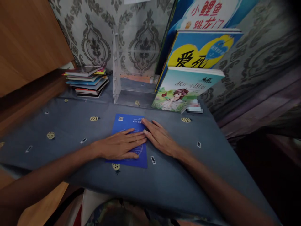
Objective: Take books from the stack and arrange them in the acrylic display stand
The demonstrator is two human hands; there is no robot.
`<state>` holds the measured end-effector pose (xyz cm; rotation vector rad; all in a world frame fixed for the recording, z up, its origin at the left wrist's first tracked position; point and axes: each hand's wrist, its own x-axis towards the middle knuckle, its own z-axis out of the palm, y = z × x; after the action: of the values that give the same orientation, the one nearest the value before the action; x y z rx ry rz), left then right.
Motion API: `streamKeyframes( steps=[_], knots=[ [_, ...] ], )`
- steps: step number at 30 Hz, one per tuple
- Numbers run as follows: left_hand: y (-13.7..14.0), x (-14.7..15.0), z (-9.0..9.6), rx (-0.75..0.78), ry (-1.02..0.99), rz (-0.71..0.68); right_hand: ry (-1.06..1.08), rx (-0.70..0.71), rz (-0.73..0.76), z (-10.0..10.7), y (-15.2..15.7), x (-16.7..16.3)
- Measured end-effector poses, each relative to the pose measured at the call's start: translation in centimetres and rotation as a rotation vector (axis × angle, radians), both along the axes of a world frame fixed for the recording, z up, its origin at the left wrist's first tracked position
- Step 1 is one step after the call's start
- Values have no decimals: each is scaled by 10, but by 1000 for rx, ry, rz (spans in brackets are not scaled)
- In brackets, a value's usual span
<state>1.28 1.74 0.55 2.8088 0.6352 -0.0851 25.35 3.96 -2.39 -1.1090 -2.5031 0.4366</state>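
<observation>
Head view, and it's all happening around the blue leaflet (127, 124), lying flat on the patterned tablecloth (171, 185)! Left hand (121, 146) right on top of it, palm down, covering the leaflet's middle, fingers extended and slightly parted, thumb out along the near part. No grip there, just a flat hand on paper. Over to the right hand (161, 138): it comes across the leaflet's right edge, palm down and uncurled, one fingertip over the far right corner, the thumb meeting the left fingertips at that same edge. Neither hand is closed on anything.

Beyond the leaflet stands a clear rack (136, 98). Beyond it and to the right, three books rise in tiers: a green book (174, 94) in front, a yellow-and-blue book (188, 50) behind it, a tall blue book (209, 14) at the back. To the leaflet's right, beside the green book's foot, sits a small blurred item (195, 106). Far left of the leaflet and beyond it, a stack of books (87, 82) lies slightly askew.
</observation>
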Motion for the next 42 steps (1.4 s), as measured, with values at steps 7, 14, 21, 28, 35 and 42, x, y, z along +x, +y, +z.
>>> streamKeyframes(
  steps=[7, 14, 21, 28, 35, 42],
  knots=[
    [32, -18, -13, 139, -10, 253, -80, 9, 3, 5, -2, -3],
    [30, -26, -22, 276, 37, 609, -176, 50, 36, 13, -9, -11],
    [27, -24, -24, 333, 22, 599, -215, 47, 196, 19, -3, -54],
    [28, -26, -25, 323, -5, 612, -200, 19, 122, 11, 19, -58],
    [27, -24, -20, 287, 27, 617, -205, 28, -121, 3, 12, -43],
    [33, -34, -22, 250, -48, 576, -217, 48, -72, 2, -14, -41]
  ],
)
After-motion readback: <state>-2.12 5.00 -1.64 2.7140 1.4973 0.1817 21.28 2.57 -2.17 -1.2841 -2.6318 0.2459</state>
